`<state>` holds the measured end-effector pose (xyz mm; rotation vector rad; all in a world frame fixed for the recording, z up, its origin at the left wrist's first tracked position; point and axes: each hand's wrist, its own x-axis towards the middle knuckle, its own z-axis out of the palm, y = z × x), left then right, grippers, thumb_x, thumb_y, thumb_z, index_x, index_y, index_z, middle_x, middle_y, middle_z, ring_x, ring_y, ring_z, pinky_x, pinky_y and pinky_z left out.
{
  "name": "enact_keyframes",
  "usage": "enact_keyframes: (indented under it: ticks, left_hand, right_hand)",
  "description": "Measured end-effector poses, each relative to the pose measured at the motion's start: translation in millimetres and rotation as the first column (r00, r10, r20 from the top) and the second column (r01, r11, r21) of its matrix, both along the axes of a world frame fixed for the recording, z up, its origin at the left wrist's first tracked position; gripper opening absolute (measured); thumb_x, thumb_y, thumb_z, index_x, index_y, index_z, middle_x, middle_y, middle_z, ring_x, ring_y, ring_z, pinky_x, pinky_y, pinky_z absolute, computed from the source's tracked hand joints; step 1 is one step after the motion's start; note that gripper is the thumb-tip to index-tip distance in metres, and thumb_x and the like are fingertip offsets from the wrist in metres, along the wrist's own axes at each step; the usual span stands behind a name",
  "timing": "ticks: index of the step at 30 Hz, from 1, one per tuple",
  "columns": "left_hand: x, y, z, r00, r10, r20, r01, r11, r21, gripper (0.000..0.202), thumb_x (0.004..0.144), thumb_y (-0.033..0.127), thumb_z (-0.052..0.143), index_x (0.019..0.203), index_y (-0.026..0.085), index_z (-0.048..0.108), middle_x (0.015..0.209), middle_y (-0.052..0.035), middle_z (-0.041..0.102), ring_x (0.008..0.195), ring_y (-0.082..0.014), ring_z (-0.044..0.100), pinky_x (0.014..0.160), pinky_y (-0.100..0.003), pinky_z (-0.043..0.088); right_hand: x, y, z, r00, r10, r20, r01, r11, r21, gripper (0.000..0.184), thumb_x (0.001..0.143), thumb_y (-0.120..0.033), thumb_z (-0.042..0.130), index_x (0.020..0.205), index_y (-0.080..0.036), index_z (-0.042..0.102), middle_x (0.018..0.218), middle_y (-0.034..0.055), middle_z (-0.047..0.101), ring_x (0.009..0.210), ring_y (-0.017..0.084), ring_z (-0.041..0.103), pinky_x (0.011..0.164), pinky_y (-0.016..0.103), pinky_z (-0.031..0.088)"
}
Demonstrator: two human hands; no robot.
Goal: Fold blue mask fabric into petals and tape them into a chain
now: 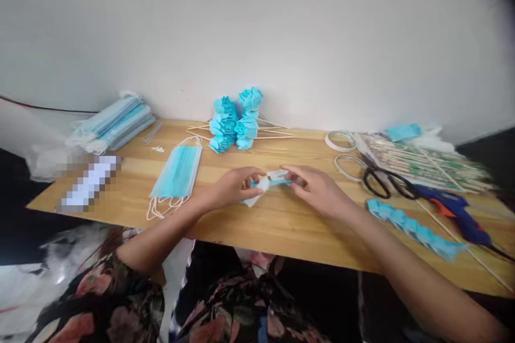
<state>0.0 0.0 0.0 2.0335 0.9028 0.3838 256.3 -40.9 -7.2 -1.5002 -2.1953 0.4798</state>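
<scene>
My left hand (pixel 235 186) and my right hand (pixel 317 188) meet over the middle of the wooden table (pixel 281 225). Both pinch a folded strip of blue and white mask fabric (pixel 267 185) between fingertips, the left at its white left end, the right at its right end. The strip lies just above the tabletop. A flat blue face mask (pixel 177 172) with loose white ear loops lies to the left of my left hand.
A stack of blue masks (pixel 115 123) sits at the back left. Several blue fabric roses on sticks (pixel 235 120) lie by the wall. To the right are tape rolls (pixel 340 142), black scissors (pixel 386 182), a bundle of sticks (pixel 426 163), a blue glue gun (pixel 458 211) and a folded blue strip (pixel 414 230).
</scene>
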Motion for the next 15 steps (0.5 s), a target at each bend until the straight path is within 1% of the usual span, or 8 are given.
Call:
enact_keyframes:
  ticks: [2,3,4,6,8,11,13,15]
  left_hand:
    - [-7,3,2.9,0.989,-0.144,0.04,0.148,0.983,-0.106,0.056,0.086,0.039,0.063,0.137,0.017,0.053,0.113,-0.0099,0.067,0.086,-0.0162,0.062,0.076,-0.029,0.051]
    - [-10,6,3.6,0.981,-0.181,0.063,0.188,0.973,-0.132,0.055,0.088,0.041,0.061,0.137,0.018,0.053,0.115,-0.01,0.067,0.09,-0.017,0.063,0.077,-0.029,0.051]
    - [-12,9,3.7,0.981,-0.181,0.066,0.187,0.976,-0.11,0.052,0.089,0.042,0.059,0.135,0.018,0.056,0.116,-0.0106,0.067,0.093,-0.018,0.063,0.079,-0.03,0.051]
    - [-11,19,2.4,0.991,-0.106,0.082,0.108,0.994,-0.023,0.047,0.092,0.044,0.055,0.129,0.016,0.06,0.113,-0.0115,0.069,0.095,-0.0191,0.064,0.082,-0.032,0.051]
    - [-4,29,1.1,0.995,-0.022,0.102,0.017,0.999,0.046,0.044,0.093,0.045,0.054,0.124,0.015,0.062,0.111,-0.011,0.071,0.093,-0.019,0.065,0.08,-0.031,0.051]
    - [15,37,3.9,0.997,0.01,0.078,-0.02,0.992,0.126,0.035,0.092,0.04,0.054,0.113,0.016,0.067,0.104,-0.0079,0.073,0.088,-0.0177,0.066,0.076,-0.029,0.05]
    - [30,35,7.8,0.999,-0.04,0.027,0.034,0.984,0.176,0.027,0.093,0.033,0.053,0.106,0.017,0.07,0.099,-0.0054,0.075,0.084,-0.0167,0.067,0.073,-0.027,0.049]
    - [43,28,9.2,0.991,-0.116,-0.061,0.127,0.965,0.231,0.024,0.092,0.025,0.051,0.104,0.018,0.071,0.098,-0.0043,0.076,0.084,-0.0169,0.067,0.074,-0.027,0.049]
  right_hand:
    - [14,-15,3.8,0.997,0.042,-0.058,-0.048,0.992,-0.115,0.048,0.087,-0.028,0.055,0.135,-0.021,0.059,0.11,0.0072,0.074,0.096,0.022,0.07,0.089,0.037,0.053]
    - [20,-21,5.3,0.995,0.045,-0.088,-0.058,0.986,-0.157,0.047,0.089,-0.032,0.055,0.135,-0.023,0.059,0.109,0.0064,0.074,0.094,0.022,0.07,0.087,0.035,0.054]
    - [25,-25,6.3,0.992,0.037,-0.117,-0.059,0.98,-0.189,0.047,0.09,-0.036,0.055,0.135,-0.023,0.059,0.108,0.0058,0.075,0.092,0.021,0.07,0.084,0.034,0.054]
    - [31,-28,6.5,0.983,-0.012,-0.183,-0.031,0.973,-0.23,0.045,0.094,-0.042,0.051,0.134,-0.023,0.059,0.107,0.0058,0.075,0.089,0.02,0.071,0.078,0.032,0.055]
    - [33,-22,5.1,0.978,-0.067,-0.198,0.026,0.978,-0.207,0.044,0.097,-0.044,0.047,0.131,-0.022,0.061,0.108,0.0067,0.075,0.09,0.021,0.071,0.075,0.032,0.055]
    - [27,0,3.9,0.991,-0.101,-0.086,0.093,0.991,-0.097,0.037,0.097,-0.037,0.047,0.124,-0.021,0.066,0.115,0.0075,0.074,0.097,0.023,0.07,0.082,0.033,0.053]
    - [21,17,5.5,0.993,-0.106,0.053,0.108,0.994,-0.025,0.033,0.096,-0.027,0.047,0.12,-0.021,0.068,0.12,0.0076,0.073,0.106,0.024,0.068,0.088,0.033,0.05]
    - [17,32,8.3,0.974,-0.113,0.195,0.119,0.993,-0.022,0.031,0.095,-0.023,0.046,0.115,-0.021,0.07,0.118,0.0078,0.073,0.104,0.024,0.068,0.083,0.032,0.048]
